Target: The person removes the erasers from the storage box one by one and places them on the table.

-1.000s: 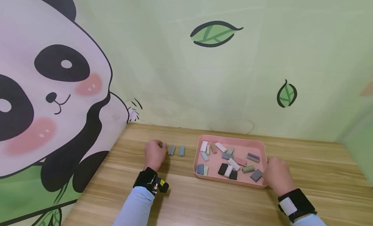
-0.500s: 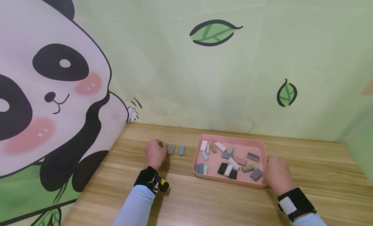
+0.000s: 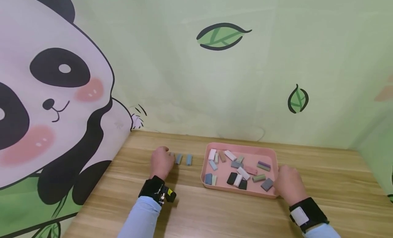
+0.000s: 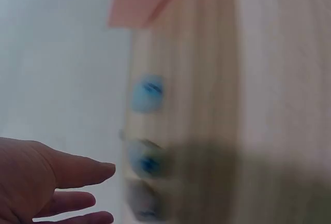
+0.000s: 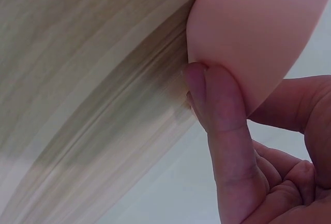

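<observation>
My left hand (image 3: 161, 163) is at the left of a short row of small blocks on the table. Its thumb and fingers are spread in the left wrist view, and they stand apart from a grey block (image 4: 144, 200). Beside that lie a grey-blue block (image 3: 178, 159) and a light blue block (image 3: 189, 160), spaced apart. My right hand (image 3: 290, 183) grips the right end of a pink tray (image 3: 253, 158), and the right wrist view has its fingers pinching the tray's wall (image 5: 253, 32). Several small blocks in mixed colours lie loose in the tray.
The wooden table (image 3: 202, 210) meets a pale green backdrop (image 3: 184, 77) close behind the tray and the row. A large printed panda (image 3: 92, 91) covers the backdrop on the left. The left wrist view is blurred.
My left fingers have loosened off the grey block, which now sits at the left end of the row. The right hand stays on the tray. The head view has shifted slightly.
</observation>
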Motion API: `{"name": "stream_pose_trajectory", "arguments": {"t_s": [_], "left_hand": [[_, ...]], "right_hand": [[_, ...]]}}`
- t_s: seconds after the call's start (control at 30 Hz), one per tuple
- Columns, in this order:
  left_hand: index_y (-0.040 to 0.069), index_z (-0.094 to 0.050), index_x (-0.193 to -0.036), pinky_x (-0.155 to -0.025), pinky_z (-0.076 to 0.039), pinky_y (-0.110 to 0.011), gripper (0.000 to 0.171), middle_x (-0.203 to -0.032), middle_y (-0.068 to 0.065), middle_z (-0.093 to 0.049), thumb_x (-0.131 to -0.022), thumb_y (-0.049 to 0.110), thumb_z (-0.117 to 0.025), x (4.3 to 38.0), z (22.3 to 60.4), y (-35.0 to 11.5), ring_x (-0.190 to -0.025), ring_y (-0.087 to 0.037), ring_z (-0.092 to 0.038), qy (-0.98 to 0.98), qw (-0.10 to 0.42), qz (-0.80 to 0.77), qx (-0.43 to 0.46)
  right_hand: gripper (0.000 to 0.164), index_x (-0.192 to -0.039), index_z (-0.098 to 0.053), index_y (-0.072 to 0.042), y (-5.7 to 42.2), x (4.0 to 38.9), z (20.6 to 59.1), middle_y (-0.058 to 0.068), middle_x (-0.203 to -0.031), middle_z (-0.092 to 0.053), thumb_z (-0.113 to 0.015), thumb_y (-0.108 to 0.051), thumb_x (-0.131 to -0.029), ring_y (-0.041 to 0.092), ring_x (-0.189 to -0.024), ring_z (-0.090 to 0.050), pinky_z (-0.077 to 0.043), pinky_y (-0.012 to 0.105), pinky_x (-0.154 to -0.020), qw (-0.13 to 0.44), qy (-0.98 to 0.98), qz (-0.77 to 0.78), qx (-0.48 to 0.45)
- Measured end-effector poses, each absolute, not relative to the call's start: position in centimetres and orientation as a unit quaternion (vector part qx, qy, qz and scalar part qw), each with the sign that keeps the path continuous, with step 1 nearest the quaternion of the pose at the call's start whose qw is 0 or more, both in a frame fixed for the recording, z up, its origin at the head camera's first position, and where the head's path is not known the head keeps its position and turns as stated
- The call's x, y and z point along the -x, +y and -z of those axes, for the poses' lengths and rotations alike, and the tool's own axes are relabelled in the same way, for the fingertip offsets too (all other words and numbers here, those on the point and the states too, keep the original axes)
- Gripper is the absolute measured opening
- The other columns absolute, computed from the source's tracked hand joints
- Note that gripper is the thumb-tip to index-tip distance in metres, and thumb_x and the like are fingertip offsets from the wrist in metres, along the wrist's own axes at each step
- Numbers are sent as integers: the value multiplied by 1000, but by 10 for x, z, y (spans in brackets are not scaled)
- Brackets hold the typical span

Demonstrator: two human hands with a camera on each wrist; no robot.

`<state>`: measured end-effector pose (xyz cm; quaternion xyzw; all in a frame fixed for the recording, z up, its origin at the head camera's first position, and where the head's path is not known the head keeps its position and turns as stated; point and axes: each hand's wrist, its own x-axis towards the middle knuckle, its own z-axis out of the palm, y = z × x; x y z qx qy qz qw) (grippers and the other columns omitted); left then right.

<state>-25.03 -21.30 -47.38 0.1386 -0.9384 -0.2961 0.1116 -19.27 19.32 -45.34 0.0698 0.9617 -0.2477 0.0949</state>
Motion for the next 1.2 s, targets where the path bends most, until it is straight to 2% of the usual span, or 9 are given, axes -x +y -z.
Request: {"name": "stream_pose_trajectory", "arguments": {"t_s": [0.17,0.3,0.5,0.6,0.67,0.77,0.9,1.03,1.2], "left_hand": [[4,-61,-119,-76,-49,-40,44,-117,-14,-64,-79,21,-65,245,446,-199,-92,-27,-61,-947,98,281,-118],[3,-58,-123,-83,-49,-40,51,-122,-15,-62,-80,29,-69,242,430,-180,-101,-25,-61,-944,88,308,-85],[5,-54,-127,-83,-49,-39,54,-128,-15,-57,-82,30,-69,233,418,-147,-97,-22,-59,-928,59,365,-53],[6,-54,-128,-86,-50,-40,54,-127,-14,-58,-83,30,-69,226,416,-128,-106,-23,-58,-926,42,373,-40],[7,-53,-128,-78,-52,-38,53,-128,-14,-56,-83,30,-68,222,417,-116,-101,-22,-60,-921,21,389,-27],[8,-52,-129,-60,-51,-31,53,-128,-14,-56,-83,29,-68,218,423,-100,-78,-19,-64,-910,-13,414,-2],[8,-53,-123,-51,-43,-25,48,-122,-14,-58,-82,25,-69,216,435,-82,-62,-13,-57,-902,-30,429,38],[11,-57,-112,-49,-37,-23,36,-97,-12,-62,-82,26,-69,214,446,-67,-56,-11,-49,-901,-41,427,57],[6,-59,-117,-48,-36,-25,43,-87,-6,-62,-82,29,-69,212,455,-52,-58,-12,-49,-909,-49,409,60]], "right_hand": [[29,-104,-59,13,193,193,453,16,-80,-60,-65,-2,-80,22,-65,-55,-44,27,-51,90,962,252,-61],[29,-104,-58,14,194,191,454,16,-80,-60,-65,-2,-80,22,-65,-56,-44,27,-51,89,961,254,-62],[30,-103,-58,14,193,190,454,17,-82,-60,-65,-2,-80,23,-66,-55,-44,27,-52,93,961,252,-66],[30,-104,-57,14,192,190,454,17,-82,-59,-65,-2,-79,23,-66,-55,-44,27,-52,94,961,251,-71],[30,-103,-58,14,192,191,454,17,-81,-59,-65,-2,-79,23,-66,-55,-44,27,-52,95,961,250,-72],[29,-102,-58,14,192,192,455,17,-81,-59,-65,-2,-80,23,-65,-55,-45,26,-51,95,961,250,-72],[28,-101,-58,14,192,193,456,17,-80,-59,-65,-2,-79,23,-65,-55,-45,27,-51,89,962,250,-70],[28,-101,-59,14,193,193,455,17,-80,-60,-65,-2,-79,23,-65,-55,-45,27,-51,88,962,250,-71],[28,-101,-59,13,193,194,454,16,-80,-60,-66,-3,-79,23,-66,-55,-44,27,-52,88,962,249,-69]]}}
